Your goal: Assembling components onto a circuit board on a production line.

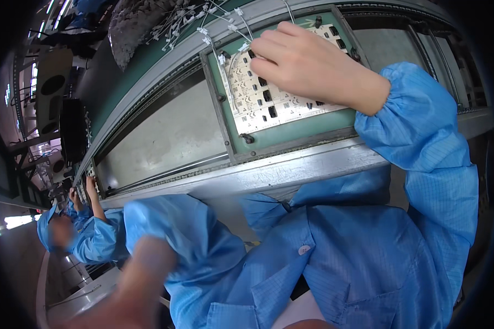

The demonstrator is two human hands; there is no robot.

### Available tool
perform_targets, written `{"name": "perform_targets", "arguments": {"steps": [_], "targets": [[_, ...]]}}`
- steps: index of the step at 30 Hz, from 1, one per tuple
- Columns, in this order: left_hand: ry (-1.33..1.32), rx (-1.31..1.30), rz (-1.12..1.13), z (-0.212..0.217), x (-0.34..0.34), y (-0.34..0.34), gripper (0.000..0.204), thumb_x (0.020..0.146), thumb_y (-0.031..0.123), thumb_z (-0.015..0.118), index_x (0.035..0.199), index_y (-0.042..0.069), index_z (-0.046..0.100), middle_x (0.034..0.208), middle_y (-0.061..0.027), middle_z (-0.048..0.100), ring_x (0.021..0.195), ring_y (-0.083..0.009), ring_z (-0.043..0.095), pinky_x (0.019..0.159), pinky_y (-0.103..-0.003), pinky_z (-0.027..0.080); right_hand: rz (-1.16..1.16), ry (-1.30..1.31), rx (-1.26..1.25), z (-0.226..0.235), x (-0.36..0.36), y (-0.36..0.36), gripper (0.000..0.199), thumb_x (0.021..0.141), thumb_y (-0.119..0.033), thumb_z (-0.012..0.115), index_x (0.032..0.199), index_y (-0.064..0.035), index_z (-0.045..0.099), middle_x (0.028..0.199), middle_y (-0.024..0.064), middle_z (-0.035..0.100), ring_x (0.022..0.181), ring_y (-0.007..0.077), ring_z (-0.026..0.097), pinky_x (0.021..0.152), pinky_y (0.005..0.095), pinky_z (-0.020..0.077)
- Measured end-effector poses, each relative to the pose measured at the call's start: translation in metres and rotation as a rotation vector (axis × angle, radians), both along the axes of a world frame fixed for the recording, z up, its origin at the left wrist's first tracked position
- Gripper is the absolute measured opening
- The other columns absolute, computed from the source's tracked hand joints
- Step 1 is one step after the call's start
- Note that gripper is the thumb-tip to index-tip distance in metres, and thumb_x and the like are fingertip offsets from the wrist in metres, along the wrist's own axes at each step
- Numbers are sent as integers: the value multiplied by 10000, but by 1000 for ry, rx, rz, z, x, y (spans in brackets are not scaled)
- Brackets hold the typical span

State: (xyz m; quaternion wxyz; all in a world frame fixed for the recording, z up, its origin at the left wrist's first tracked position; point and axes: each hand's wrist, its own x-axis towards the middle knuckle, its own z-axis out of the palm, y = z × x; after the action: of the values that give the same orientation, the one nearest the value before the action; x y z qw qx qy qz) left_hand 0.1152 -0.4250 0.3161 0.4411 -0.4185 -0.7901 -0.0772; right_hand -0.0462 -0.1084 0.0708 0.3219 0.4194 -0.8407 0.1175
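One white rectangular circuit panel [269,90] in one green metal carrier tray [291,134], long axis running lower left to upper right. Right hand [307,66] resting on panel, fingers [266,55] curled, gripping nothing visible. Left hand [132,290] blurred (grip: cannot tell). Two blue sleeves.

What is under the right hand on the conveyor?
The right hand rests on a white circuit panel with small black parts, seated in a green carrier frame. The panel's upper right section is covered by the hand, so its parts there cannot be seen.

Left hand [142,274] blurred; right hand [307,66] hides part of the board [258,98]
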Motion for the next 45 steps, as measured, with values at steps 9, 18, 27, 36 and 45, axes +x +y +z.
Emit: {"name": "perform_targets", "arguments": {"steps": [9,18,27,36,45], "targets": [[-466,-19,182,-172,-295,43,141,921,16,648,1061,31,658,890,-94,677,799,-166,671,747,-281,532,117,-446,-277,1,-15,1,100,889,-72,664,956,-19,614,938,130,589,927,333,590,830,426,492],[-594,-44,425,-218,-309,43,195,821,186,693,985,95,748,970,-150,719,927,-349,694,835,-429,547,77,-454,-282,2,3,10,97,845,-30,667,926,-32,614,908,121,577,928,322,569,827,420,437],[-817,296,358,-237,-311,37,173,805,74,713,962,1,709,841,-161,683,793,-299,679,744,-380,544,42,-431,-252,-1,4,-1,61,849,-61,668,893,-63,626,896,89,578,921,295,562,824,407,419],[-577,243,359,-231,-324,28,171,858,136,678,972,18,726,930,-188,726,863,-304,716,792,-388,546,40,-358,-437,10,-20,6,70,860,-80,656,887,-31,614,880,121,599,827,334,583,738,419,463],[-848,968,-14,-218,-327,19,194,947,120,724,1084,-17,734,948,-51,743,826,-126,698,740,-241,513,-159,-411,-687,49,-27,51,109,904,-70,685,916,36,664,863,102,649,785,169,641,704,289,511]]}}
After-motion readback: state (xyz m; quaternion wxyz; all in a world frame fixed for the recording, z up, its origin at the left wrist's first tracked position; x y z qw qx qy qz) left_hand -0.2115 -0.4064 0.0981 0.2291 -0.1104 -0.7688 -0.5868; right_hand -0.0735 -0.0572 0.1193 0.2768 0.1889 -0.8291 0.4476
